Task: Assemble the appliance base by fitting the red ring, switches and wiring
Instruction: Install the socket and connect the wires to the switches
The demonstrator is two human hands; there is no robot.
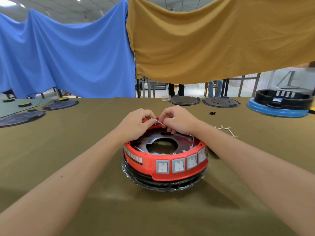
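Olive table cloth (68, 150), blue and ochre curtains behind — both hands, left hand (134, 125) and right hand (177, 121), pinch a thin wire (159, 122) at 12 o'clock of the red ring (148, 160); the wire's end is hidden.

So the appliance base (165, 160) sits on the desk (85, 167) pretty much dead centre, closest to the person. Its ring (150, 163) sits on top of it, with four switches (178, 166) in a row on the near side, right of middle. Both hands are at the base's far rim: left hand (136, 124) on the left, right hand (179, 120) beside it, pinching a wire (160, 123) between them. A loose wiring harness (225, 130) lies right of the base. Two round plates (185, 100) lie behind the base, to the right. Another base (281, 103) sits far right. More flat plates (22, 117) lie far left.
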